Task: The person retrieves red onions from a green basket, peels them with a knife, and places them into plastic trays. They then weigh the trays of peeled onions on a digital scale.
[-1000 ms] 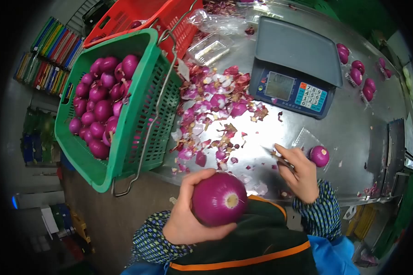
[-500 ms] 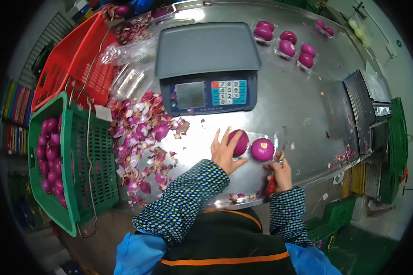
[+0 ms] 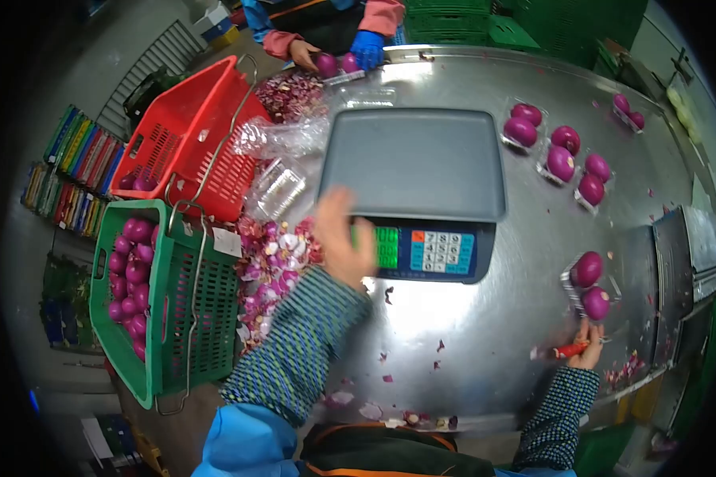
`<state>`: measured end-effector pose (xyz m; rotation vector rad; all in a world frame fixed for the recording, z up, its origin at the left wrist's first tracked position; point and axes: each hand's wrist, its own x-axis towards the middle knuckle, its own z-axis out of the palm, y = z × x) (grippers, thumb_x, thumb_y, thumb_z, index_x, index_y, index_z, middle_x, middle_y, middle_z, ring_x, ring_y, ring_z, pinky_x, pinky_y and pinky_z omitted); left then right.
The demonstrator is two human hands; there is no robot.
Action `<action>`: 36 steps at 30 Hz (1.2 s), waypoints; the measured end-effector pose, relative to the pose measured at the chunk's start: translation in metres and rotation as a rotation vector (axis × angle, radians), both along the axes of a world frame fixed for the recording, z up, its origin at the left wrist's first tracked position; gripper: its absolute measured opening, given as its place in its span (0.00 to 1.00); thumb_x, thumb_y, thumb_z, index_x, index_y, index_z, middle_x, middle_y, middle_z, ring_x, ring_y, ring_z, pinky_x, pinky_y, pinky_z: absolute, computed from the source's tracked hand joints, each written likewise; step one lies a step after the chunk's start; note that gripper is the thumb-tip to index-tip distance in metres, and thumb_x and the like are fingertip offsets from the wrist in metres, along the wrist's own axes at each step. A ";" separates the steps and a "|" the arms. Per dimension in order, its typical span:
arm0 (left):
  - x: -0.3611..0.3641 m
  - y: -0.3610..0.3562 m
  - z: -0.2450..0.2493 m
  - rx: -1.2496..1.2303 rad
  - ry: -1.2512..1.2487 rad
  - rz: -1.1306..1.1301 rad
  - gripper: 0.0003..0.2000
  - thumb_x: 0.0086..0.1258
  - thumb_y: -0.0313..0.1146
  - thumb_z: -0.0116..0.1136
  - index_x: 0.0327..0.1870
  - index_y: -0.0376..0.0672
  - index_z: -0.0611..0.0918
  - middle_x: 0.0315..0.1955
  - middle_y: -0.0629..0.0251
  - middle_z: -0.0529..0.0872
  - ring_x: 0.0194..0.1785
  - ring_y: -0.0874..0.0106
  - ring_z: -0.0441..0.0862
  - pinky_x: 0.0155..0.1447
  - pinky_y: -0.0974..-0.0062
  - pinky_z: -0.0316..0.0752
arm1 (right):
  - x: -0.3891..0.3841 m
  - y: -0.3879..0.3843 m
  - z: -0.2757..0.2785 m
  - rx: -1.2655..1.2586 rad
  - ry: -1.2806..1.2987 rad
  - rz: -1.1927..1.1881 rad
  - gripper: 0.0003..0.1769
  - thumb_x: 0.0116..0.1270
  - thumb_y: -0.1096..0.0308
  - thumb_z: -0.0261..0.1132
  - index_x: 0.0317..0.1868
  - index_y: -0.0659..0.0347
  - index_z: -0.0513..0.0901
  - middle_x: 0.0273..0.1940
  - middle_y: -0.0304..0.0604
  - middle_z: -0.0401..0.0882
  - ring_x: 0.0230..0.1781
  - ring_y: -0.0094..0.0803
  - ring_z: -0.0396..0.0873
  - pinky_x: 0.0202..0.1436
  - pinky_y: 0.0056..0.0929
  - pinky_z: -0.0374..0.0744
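Note:
My left hand (image 3: pixel 344 242), smeared by motion, is over the left side of the digital scale (image 3: pixel 414 163), partly covering its lit green display (image 3: pixel 387 248). Its fingers look stretched apart with nothing in them. My right hand (image 3: pixel 587 350) grips a small knife by its red handle (image 3: pixel 569 350); the blade is hard to make out. The fingertips of that hand are at the near end of a clear plastic tray (image 3: pixel 569 288). Two peeled red onions, a rear one (image 3: pixel 587 269) and a nearer one (image 3: pixel 595 303), sit in the tray.
Onion peelings (image 3: pixel 266 266) lie beside a green crate (image 3: pixel 163 302) of onions. Behind it stands a red crate (image 3: pixel 215 151). Packed onion trays (image 3: pixel 561 163) are at the back right. Across the table, a co-worker's blue-gloved hand (image 3: pixel 367 49) and bare hand (image 3: pixel 302 56) handle onions.
The tray with two onions has moved to the right side of the table with my right hand. My left hand has left the onion and moved to the scale. The scale display is now lit.

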<state>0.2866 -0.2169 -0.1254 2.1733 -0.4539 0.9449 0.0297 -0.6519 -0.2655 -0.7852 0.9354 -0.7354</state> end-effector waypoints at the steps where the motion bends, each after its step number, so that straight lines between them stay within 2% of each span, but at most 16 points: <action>1: 0.034 0.032 -0.007 0.067 0.038 0.187 0.25 0.58 0.26 0.52 0.59 0.33 0.67 0.57 0.47 0.70 0.62 0.52 0.64 0.65 0.54 0.55 | -0.002 -0.005 -0.005 -0.018 -0.032 -0.022 0.17 0.65 0.70 0.59 0.52 0.62 0.68 0.48 0.44 0.74 0.46 0.34 0.78 0.25 0.18 0.78; 3: 0.093 0.111 -0.048 0.462 0.301 0.548 0.29 0.60 0.33 0.55 0.63 0.34 0.62 0.60 0.48 0.67 0.64 0.54 0.63 0.65 0.54 0.56 | 0.010 0.009 0.012 -0.039 -0.067 -0.042 0.19 0.65 0.69 0.60 0.55 0.62 0.67 0.50 0.44 0.73 0.48 0.34 0.77 0.24 0.16 0.78; 5: 0.129 0.181 -0.069 0.666 0.998 0.493 0.29 0.64 0.38 0.52 0.65 0.40 0.61 0.59 0.47 0.70 0.62 0.57 0.69 0.66 0.54 0.56 | 0.025 0.076 0.057 -0.098 0.295 0.022 0.23 0.64 0.70 0.62 0.57 0.61 0.66 0.47 0.43 0.75 0.42 0.32 0.80 0.19 0.14 0.75; 7: 0.139 0.201 -0.062 0.891 1.298 0.470 0.18 0.66 0.38 0.47 0.54 0.43 0.76 0.53 0.49 0.77 0.60 0.63 0.74 0.67 0.57 0.55 | 0.019 0.116 0.063 -0.047 0.354 0.136 0.23 0.62 0.72 0.62 0.56 0.61 0.67 0.42 0.43 0.78 0.31 0.29 0.81 0.15 0.14 0.71; 10: 0.154 0.240 -0.085 1.182 1.110 0.434 0.13 0.62 0.36 0.52 0.45 0.42 0.81 0.42 0.52 0.83 0.47 0.59 0.82 0.46 0.60 0.77 | 0.016 0.173 0.081 0.055 0.460 0.332 0.22 0.60 0.74 0.62 0.55 0.64 0.68 0.37 0.47 0.81 0.23 0.28 0.79 0.15 0.18 0.70; 15: 0.160 0.256 -0.088 0.759 0.931 0.190 0.17 0.53 0.37 0.65 0.40 0.36 0.79 0.33 0.47 0.82 0.42 0.52 0.80 0.49 0.59 0.74 | 0.015 0.244 0.095 0.102 0.382 0.524 0.19 0.60 0.74 0.62 0.52 0.68 0.70 0.34 0.48 0.82 0.21 0.25 0.77 0.19 0.18 0.72; 21: 0.160 0.278 -0.105 0.868 1.031 0.222 0.30 0.43 0.37 0.73 0.48 0.37 0.73 0.42 0.46 0.80 0.49 0.51 0.77 0.54 0.61 0.72 | -0.009 0.283 0.139 0.024 0.317 0.614 0.19 0.62 0.73 0.61 0.53 0.69 0.70 0.37 0.47 0.82 0.23 0.25 0.77 0.19 0.16 0.71; 25: 0.141 0.270 -0.092 0.627 0.742 0.123 0.22 0.53 0.47 0.66 0.40 0.37 0.78 0.36 0.45 0.80 0.42 0.51 0.79 0.48 0.59 0.73 | -0.033 0.287 0.159 -0.015 0.299 0.519 0.19 0.61 0.74 0.61 0.52 0.68 0.69 0.33 0.47 0.81 0.16 0.22 0.73 0.15 0.16 0.69; 28: 0.063 0.208 -0.036 0.060 0.004 0.048 0.07 0.64 0.30 0.51 0.37 0.38 0.79 0.32 0.52 0.77 0.38 0.54 0.74 0.45 0.64 0.70 | -0.048 0.291 0.167 -0.135 0.266 0.432 0.16 0.64 0.72 0.58 0.52 0.69 0.69 0.30 0.46 0.81 0.12 0.21 0.69 0.14 0.17 0.67; 30: -0.021 0.167 -0.009 0.650 0.318 0.009 0.14 0.54 0.26 0.52 0.44 0.40 0.77 0.36 0.55 0.78 0.38 0.58 0.75 0.45 0.66 0.71 | -0.053 0.290 0.177 -0.205 0.230 0.373 0.16 0.65 0.71 0.57 0.51 0.69 0.70 0.25 0.45 0.78 0.10 0.20 0.67 0.12 0.16 0.66; 31: -0.062 0.147 -0.020 0.323 0.413 -0.485 0.15 0.55 0.27 0.52 0.46 0.39 0.77 0.37 0.56 0.79 0.39 0.60 0.76 0.45 0.67 0.72 | -0.054 0.290 0.180 -0.249 0.227 0.346 0.16 0.66 0.70 0.56 0.51 0.69 0.70 0.22 0.43 0.76 0.09 0.19 0.65 0.11 0.15 0.64; 32: -0.120 0.120 -0.055 0.328 0.305 -0.409 0.17 0.60 0.24 0.51 0.52 0.40 0.76 0.44 0.54 0.79 0.47 0.60 0.78 0.49 0.66 0.73 | -0.052 0.295 0.186 -0.290 0.182 0.373 0.15 0.66 0.70 0.56 0.51 0.69 0.70 0.19 0.41 0.74 0.08 0.19 0.64 0.11 0.15 0.63; 33: -0.149 0.091 -0.062 0.133 0.396 -0.781 0.18 0.59 0.28 0.52 0.52 0.40 0.76 0.43 0.55 0.80 0.47 0.60 0.78 0.51 0.66 0.73 | -0.047 0.302 0.192 -0.320 0.131 0.407 0.15 0.67 0.69 0.56 0.50 0.68 0.70 0.17 0.39 0.71 0.08 0.18 0.63 0.10 0.15 0.62; 34: -0.162 0.066 -0.072 0.401 0.603 -0.978 0.19 0.58 0.30 0.52 0.53 0.40 0.76 0.44 0.54 0.79 0.49 0.62 0.77 0.53 0.66 0.72 | -0.039 0.313 0.196 -0.341 0.067 0.482 0.15 0.67 0.69 0.55 0.50 0.68 0.71 0.16 0.38 0.70 0.07 0.18 0.62 0.10 0.15 0.62; 35: -0.171 0.041 -0.070 0.651 0.643 -0.952 0.22 0.56 0.29 0.54 0.56 0.41 0.73 0.46 0.53 0.78 0.51 0.60 0.76 0.54 0.66 0.73 | -0.031 0.323 0.198 -0.358 -0.003 0.549 0.15 0.67 0.69 0.55 0.50 0.69 0.71 0.15 0.38 0.69 0.07 0.18 0.62 0.09 0.14 0.61; 36: -0.187 0.029 -0.083 0.501 0.387 -0.710 0.25 0.53 0.31 0.58 0.56 0.42 0.73 0.52 0.52 0.75 0.57 0.57 0.72 0.61 0.63 0.67 | -0.026 0.331 0.196 -0.370 -0.066 0.671 0.14 0.69 0.68 0.54 0.52 0.64 0.71 0.15 0.35 0.68 0.06 0.17 0.61 0.08 0.14 0.61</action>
